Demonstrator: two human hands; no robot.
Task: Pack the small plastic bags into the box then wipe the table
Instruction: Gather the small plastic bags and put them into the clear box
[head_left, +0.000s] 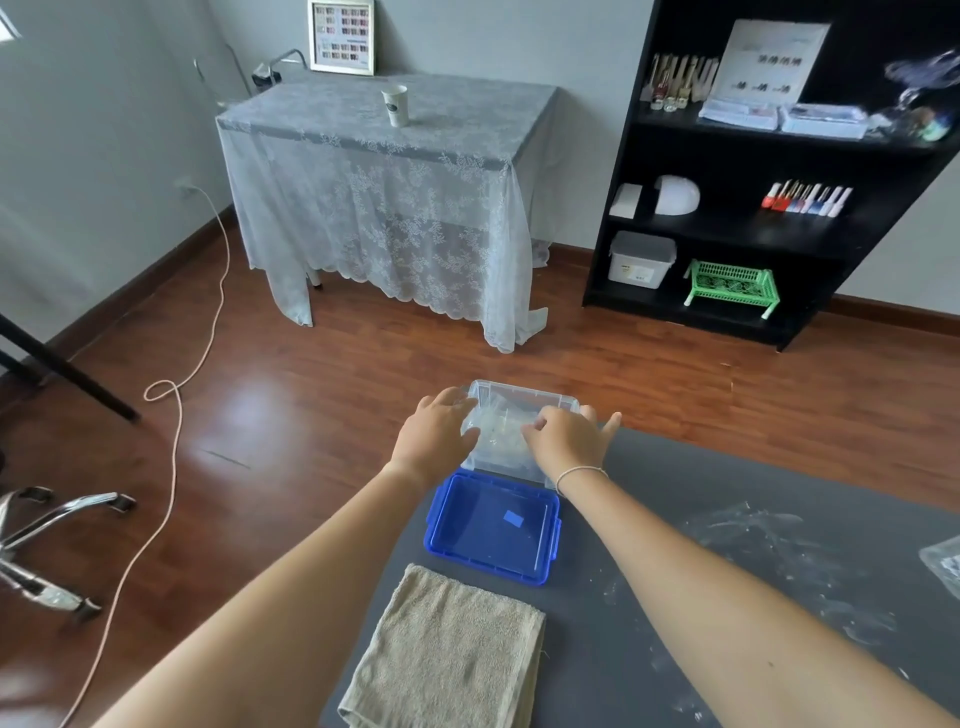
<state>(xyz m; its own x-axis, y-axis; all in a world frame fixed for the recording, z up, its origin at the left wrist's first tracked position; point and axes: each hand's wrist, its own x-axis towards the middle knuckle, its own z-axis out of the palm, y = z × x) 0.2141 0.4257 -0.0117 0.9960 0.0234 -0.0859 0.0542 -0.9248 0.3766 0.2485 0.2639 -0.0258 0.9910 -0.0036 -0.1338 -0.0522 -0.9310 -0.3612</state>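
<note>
Small plastic bags (501, 431) sit inside the clear box (524, 397) at center frame, on the far corner of the dark grey table (675, 545). Bags look like a crumpled translucent heap; count can't be told. Left hand (434, 436) is over the box's left edge, fingers curled down onto the rim/bags; whether it pinches a bag or just presses, can't tell. Right hand (563, 439) is over the right side of the box, fingers bent down into the bags, thumb stuck out to the right. A thin bracelet (579, 473) is on the right wrist.

Blue lid (493, 525) lies inner side up just below the box, touching it, with a small blue sticker at its middle, no readable text. Folded beige towel (447, 649) lies at lower center of frame, just below the lid. White smears (769, 540) mark the table at right. Another clear bag (943, 564) is cut by the right edge of frame.

Upper center: lace-covered table (384, 197) with 1 paper cup (396, 105), logo too small to read. Upper right: black shelf (753, 208) with bottles, a white bin and a green basket (730, 283); labels unreadable.
</note>
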